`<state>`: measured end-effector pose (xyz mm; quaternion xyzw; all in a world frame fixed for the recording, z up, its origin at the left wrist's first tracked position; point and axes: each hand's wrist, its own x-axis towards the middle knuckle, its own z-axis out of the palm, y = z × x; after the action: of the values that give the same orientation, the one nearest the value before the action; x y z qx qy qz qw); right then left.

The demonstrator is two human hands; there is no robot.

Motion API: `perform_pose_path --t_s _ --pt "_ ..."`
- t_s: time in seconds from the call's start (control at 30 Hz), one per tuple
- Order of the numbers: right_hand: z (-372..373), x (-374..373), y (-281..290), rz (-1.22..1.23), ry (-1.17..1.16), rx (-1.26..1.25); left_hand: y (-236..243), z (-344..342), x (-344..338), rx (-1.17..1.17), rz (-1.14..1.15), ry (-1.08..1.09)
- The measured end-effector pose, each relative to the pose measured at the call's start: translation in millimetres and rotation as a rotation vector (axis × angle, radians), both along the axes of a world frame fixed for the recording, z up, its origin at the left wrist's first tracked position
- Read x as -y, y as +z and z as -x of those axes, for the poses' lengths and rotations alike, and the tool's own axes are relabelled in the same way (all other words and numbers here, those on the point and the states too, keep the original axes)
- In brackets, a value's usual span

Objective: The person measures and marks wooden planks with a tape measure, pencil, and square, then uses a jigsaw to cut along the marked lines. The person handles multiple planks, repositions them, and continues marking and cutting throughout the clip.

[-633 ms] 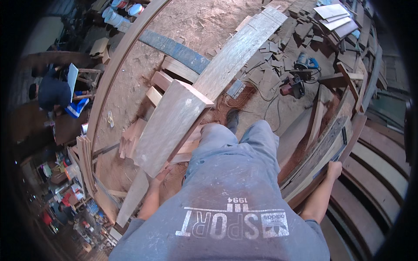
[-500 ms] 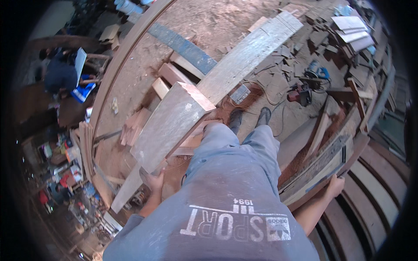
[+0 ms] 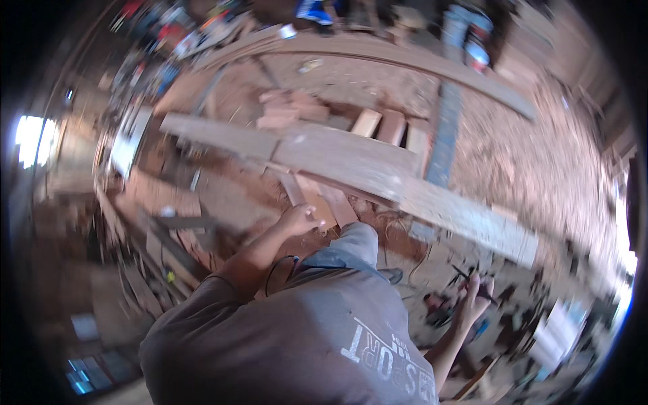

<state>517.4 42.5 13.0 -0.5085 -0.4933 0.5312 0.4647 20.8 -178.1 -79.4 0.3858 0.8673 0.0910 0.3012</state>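
Observation:
My left hand [image 3: 300, 220] is in the air in front of the body, fingers loosely curled and apart, with nothing visible in it. It is on the near side of a thick wooden plank [image 3: 344, 156] that lies on a longer, paler board [image 3: 472, 219]. Out to the right, my right hand [image 3: 474, 305] is closed around a dark, thin-armed object [image 3: 484, 291]. Motion blur hides what kind of object this is. Beneath my left hand, short wooden pieces [image 3: 335, 202] stick out from under the plank.
A blue-grey board [image 3: 445, 131] runs away behind the plank, near short wood blocks [image 3: 391, 127]. A long curved timber [image 3: 405, 61] spans the far side. Scraps and a pale stack of sheets [image 3: 557, 334] lie at the right. Sawdust covers the ground.
My body and view have turned toward the left. My left hand has come off the pale board's end. My right hand has left the timber bench edge and now grips a dark object.

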Motion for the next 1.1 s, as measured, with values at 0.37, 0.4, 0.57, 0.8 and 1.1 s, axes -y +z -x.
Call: perform_pose_path --t_s 0.37,0.4,0.57,0.8,1.1 --pt "166 -147 48 -0.581 0.532 -0.040 76 -26 117 -0.397 -0.149 0.603" --pt "195 -149 59 -0.592 0.553 -0.068 74 -28 134 -0.436 -0.189 0.711" --pt "334 -85 136 -0.596 0.683 -0.182 72 38 317 -0.640 -0.413 1.362" --pt "376 -118 151 -0.985 0.811 0.236 72 138 522 -0.987 0.138 1.517" --pt "296 -136 166 -0.830 0.408 0.763 11 190 623 -0.672 0.385 1.734"
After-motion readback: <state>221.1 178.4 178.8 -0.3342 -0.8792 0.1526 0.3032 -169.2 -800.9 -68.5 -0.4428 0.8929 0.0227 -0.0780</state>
